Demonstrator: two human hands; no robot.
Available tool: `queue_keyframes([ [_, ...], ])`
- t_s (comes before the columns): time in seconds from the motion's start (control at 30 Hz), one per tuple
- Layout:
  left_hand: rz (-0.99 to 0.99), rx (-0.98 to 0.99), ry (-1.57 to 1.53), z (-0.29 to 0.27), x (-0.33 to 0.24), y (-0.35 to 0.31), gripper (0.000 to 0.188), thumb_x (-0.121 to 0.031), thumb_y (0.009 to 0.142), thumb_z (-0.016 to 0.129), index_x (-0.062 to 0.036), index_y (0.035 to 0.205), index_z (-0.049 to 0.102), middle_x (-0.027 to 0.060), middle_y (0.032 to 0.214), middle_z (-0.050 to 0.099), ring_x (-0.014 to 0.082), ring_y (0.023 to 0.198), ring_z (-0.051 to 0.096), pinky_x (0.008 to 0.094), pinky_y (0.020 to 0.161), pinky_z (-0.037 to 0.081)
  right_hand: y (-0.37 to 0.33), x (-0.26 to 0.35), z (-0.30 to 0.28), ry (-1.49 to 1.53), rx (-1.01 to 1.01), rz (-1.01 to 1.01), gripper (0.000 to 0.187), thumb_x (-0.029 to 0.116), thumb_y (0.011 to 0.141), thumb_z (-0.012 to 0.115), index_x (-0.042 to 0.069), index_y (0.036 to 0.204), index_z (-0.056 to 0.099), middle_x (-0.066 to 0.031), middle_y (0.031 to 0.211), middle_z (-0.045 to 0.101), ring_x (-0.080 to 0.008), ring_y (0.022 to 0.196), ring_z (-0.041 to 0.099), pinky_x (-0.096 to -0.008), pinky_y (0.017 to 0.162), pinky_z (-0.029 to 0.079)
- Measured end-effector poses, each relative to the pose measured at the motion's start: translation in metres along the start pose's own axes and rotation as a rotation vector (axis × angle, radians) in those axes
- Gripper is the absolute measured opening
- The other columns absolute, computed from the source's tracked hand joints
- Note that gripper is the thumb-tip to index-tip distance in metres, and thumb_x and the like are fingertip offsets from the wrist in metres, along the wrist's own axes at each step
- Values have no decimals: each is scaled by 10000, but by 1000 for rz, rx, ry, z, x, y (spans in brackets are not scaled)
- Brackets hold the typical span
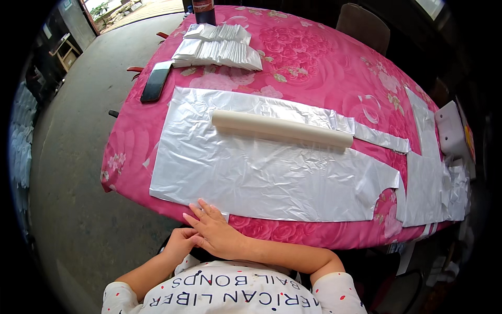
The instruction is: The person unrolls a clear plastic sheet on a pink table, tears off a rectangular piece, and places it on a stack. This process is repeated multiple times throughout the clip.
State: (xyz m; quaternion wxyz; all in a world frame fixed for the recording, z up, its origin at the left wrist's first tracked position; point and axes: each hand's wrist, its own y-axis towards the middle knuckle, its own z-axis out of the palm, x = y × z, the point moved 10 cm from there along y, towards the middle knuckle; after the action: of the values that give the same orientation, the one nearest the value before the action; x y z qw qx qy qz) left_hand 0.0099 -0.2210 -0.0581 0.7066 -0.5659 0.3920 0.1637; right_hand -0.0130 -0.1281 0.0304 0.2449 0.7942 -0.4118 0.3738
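Note:
A large white plastic carrier bag [282, 183] lies flat on the pink flowered tablecloth [314, 233], its cut-out end toward the right. Across its upper part rests a smooth cream-coloured tube [282, 128]. At the table's near edge, my right hand [217, 233] has its fingers stretched and spread beside the bag's lower edge. A small white piece [225, 215] shows just beyond that hand. My left hand [182, 242] is closed, its fingertips meeting the right hand near the thumb. Anything between those fingertips is hidden.
Stacks of folded white plastic [217, 49] lie at the far left, beside a dark phone [156, 83] and a dark bottle [204, 11]. More white plastic bags [426, 183] and a white container [454, 128] are at the right. A chair [362, 27] stands behind the table.

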Motion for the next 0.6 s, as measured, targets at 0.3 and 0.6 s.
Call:
queue_keyframes([
  [0.3, 576, 38, 691, 48, -146, -10, 257, -115, 736, 697, -89, 988, 652, 89, 816, 648, 168, 664, 612, 263, 586, 487, -9, -18, -91, -153, 77, -111, 82, 114, 767, 646, 50, 792, 602, -146, 1248, 480, -358, 1274, 308, -434, 1010, 312],
  [0.6, 555, 28, 238, 18, -159, 21, 348, -59, 809, 595, -54, 1155, 553, 78, 1107, 586, 155, 917, 582, 242, 722, 477, 45, -179, -286, 642, -717, 392, 202, 216, 855, 623, 41, 958, 630, 32, 776, 598, -47, 637, 476, -191, 601, 387],
])
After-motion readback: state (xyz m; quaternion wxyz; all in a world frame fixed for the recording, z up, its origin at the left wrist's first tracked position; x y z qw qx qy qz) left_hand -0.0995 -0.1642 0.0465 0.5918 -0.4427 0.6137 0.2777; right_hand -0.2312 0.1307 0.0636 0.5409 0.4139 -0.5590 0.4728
